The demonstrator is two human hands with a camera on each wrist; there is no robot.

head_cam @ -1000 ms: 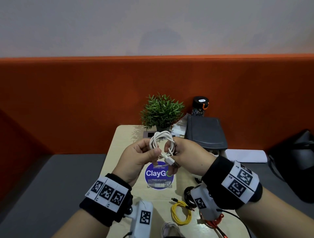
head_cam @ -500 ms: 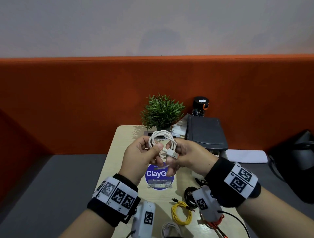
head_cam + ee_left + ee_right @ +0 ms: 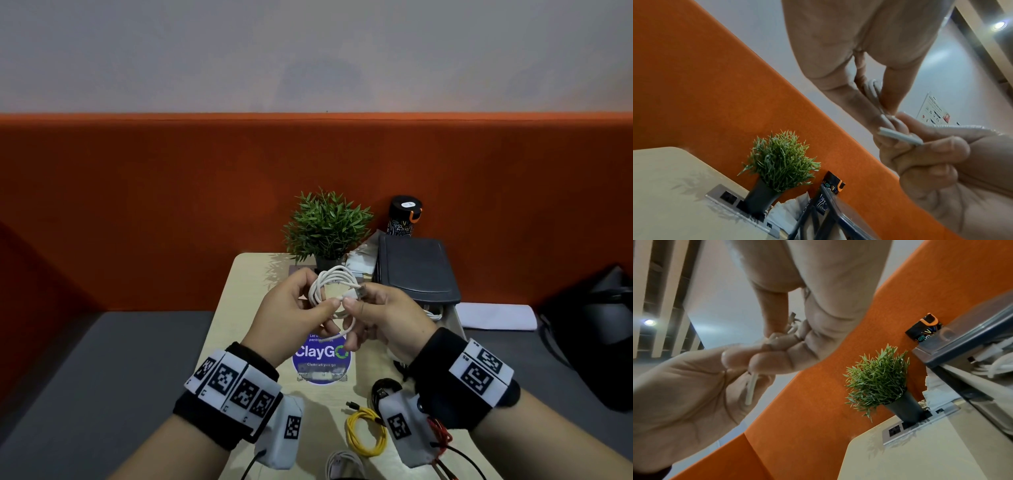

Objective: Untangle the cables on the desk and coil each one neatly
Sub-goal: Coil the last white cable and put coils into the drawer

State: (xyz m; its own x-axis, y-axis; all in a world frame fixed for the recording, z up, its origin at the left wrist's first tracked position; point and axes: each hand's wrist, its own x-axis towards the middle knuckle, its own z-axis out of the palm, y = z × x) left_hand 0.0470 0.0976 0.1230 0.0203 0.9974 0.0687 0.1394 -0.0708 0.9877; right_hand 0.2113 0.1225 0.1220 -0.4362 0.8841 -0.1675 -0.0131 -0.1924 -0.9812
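Your left hand (image 3: 291, 315) pinches the coiled white cable (image 3: 330, 286) above the table (image 3: 239, 291), grip clenched on its loops. Your right hand (image 3: 387, 318) pinches the cable's plug end (image 3: 356, 294). A coiled yellow cable (image 3: 364, 435) lies on the table below your right wrist.

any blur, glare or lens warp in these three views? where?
Head: evenly lit, sharp on the hands and white cable; plant casts a soft shadow on the desk. Left wrist: ceiling light flares, near fingers soft. Right wrist: strong wide-angle tilt, close left hand blurred.
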